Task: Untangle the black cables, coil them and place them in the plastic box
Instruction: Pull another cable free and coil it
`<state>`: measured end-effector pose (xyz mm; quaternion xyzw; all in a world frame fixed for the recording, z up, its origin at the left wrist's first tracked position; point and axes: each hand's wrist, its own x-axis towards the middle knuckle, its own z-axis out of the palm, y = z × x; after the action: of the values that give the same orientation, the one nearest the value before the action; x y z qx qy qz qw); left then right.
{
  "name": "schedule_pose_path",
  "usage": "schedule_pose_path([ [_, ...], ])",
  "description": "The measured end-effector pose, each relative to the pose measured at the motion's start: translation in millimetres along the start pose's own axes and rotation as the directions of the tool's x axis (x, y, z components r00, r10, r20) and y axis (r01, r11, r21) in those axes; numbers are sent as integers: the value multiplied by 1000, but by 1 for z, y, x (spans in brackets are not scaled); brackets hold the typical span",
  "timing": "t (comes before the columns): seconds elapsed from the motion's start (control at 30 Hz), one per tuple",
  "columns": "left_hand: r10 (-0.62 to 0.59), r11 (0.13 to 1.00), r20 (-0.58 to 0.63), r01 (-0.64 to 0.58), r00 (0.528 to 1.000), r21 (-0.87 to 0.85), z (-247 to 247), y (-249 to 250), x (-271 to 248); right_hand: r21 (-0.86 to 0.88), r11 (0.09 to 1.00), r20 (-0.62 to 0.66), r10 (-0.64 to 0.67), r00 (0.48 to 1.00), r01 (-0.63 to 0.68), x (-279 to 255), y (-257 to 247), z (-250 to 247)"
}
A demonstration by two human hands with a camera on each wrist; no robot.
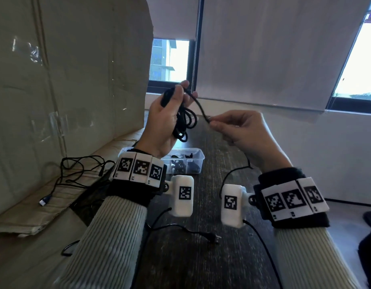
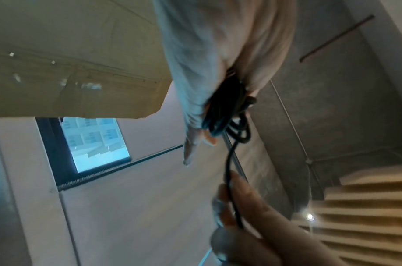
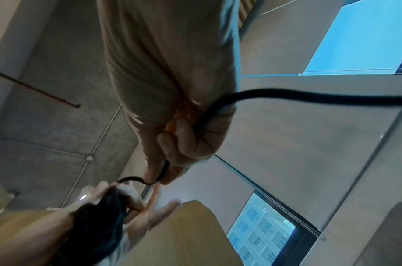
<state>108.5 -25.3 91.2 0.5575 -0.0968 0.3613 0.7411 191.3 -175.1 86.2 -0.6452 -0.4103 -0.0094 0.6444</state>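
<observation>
— Holding the black cable [image 1: 183, 122] up between us, are we? Where does it sit?

— We have its coiled loops bunched in our left hand [image 1: 165, 119], thumb and fingers curled round the bundle, loops hanging down below the palm. One strand runs from the top of that hand across to our right hand [image 1: 241, 130], where we pinch it between thumb and fingertips [image 3: 154, 172]; the rest trails out behind that hand, down past the wrist.

— And the plastic box [image 1: 193, 161]?

— Below the left hand, on the dark worktop [image 1: 211, 268], with dark cable pieces already inside it.

— Anything further out?

— Left of the left wrist we see another black cable [image 1: 76, 174] sprawled loose, a USB plug [image 1: 44, 201] at its near end. Behind it stands a big cardboard box [image 1: 65, 69]. Near our forearms a thin lead with a barrel plug [image 1: 211, 236] lies on the worktop.
</observation>
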Motion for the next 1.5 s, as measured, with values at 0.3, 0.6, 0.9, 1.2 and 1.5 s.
schedule_pose_path([
  [0.3, -95, 935, -178, 26, 979, -353, -2, -5, 6, -289, 957, 368, 100, 924, 11, -8, 2, 23],
  [0.6, 290, 649, 55, -238, 956, 722, -13, -35, 2, -444, 864, 660, 138, 739, 236, -15, -24, 12],
  [0.9, -47, 837, 211, -77, 976, 542, -4, -39, -7, -261, 952, 130, -128, 983, 158, 0, -4, 5],
  [1.2, -33, 815, 157, -64, 987, 576, 0, -43, -5, -258, 954, 300, -71, 951, 152, -2, 2, 9],
  [1.5, -90, 872, 137, 12, 987, 488, 7, -39, -8, -427, 862, 296, -152, 943, 273, 1, 4, 15],
])
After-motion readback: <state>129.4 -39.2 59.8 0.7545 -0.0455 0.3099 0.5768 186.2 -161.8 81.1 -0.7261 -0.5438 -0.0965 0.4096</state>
